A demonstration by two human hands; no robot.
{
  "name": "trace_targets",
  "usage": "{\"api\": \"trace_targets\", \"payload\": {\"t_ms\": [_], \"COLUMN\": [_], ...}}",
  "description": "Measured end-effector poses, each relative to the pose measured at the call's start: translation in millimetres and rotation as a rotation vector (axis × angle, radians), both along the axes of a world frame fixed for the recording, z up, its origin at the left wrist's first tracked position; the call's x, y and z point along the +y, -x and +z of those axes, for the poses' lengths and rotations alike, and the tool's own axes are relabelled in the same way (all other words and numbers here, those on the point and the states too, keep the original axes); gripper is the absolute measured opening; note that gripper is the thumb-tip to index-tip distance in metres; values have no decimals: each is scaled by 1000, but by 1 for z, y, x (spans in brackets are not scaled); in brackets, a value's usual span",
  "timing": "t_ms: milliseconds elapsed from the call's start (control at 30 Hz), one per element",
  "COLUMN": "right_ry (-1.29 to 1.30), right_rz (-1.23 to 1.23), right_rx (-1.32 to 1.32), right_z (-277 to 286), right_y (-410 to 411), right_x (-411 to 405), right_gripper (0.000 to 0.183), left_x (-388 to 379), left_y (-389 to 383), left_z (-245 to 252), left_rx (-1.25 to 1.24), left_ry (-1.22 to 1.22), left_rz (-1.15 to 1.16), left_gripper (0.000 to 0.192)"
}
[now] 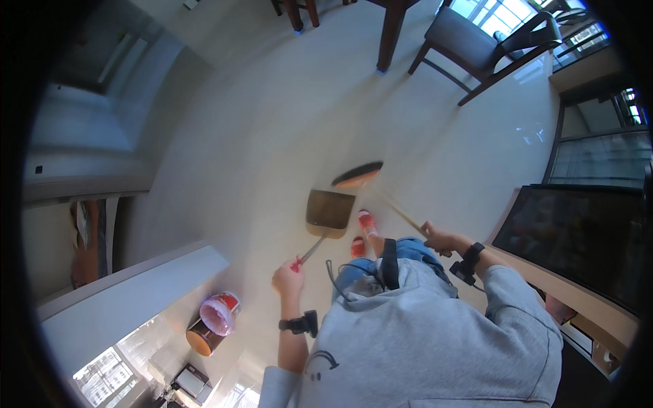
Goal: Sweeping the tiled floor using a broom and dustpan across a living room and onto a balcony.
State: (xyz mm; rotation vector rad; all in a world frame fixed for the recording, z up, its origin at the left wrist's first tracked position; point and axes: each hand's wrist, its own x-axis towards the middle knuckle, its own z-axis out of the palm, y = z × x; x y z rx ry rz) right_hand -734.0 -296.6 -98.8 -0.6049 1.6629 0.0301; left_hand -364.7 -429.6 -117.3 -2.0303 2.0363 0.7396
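Note:
My left hand grips the handle of a long-handled dustpan, whose brown pan rests on the pale floor ahead of my feet. In my right hand is the pale stick of a broom. The broom head, orange with dark bristles, is just beyond the dustpan's far right corner, slightly blurred. A small gap seems to lie between bristles and pan. A few tiny light specks show inside the pan. Red slippers are on my feet, close to the pan's right side.
A dark wooden chair and table leg stand on the glossy floor at the far side. To the right, a large black screen sits on a cabinet. At lower left, a bin with a pink liner stands near a white partition.

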Motion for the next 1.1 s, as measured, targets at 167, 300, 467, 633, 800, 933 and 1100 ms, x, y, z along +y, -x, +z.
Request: {"api": "trace_targets", "payload": {"t_ms": [167,300,467,633,800,933,1100], "right_ry": [-82,-75,124,281,276,207,140], "right_rz": [-410,-670,-686,-613,-721,-768,-492], "right_rx": [-173,-184,-52,191,234,246,218], "right_z": [26,69,65,25,-54,-75,-58], "right_y": [8,0,3,0,21,-9,-103], "right_x": [9,15,23,-22,-27,-6,71], "right_gripper": [42,42,47,46,41,31,32], "left_x": [-8,-6,0,3,4,10,20], "left_y": [7,4,6,15,13,21,8], "left_z": [0,-3,-9,-4,-1,2,-11], "left_rx": [12,2,-9,-39,-1,58,31], "left_ry": [-8,35,19,5,-34,-53,-2], "left_rz": [0,-60,-80,-129,-217,-246,-279], "left_gripper": [18,16,17,20,22,25,24]}}
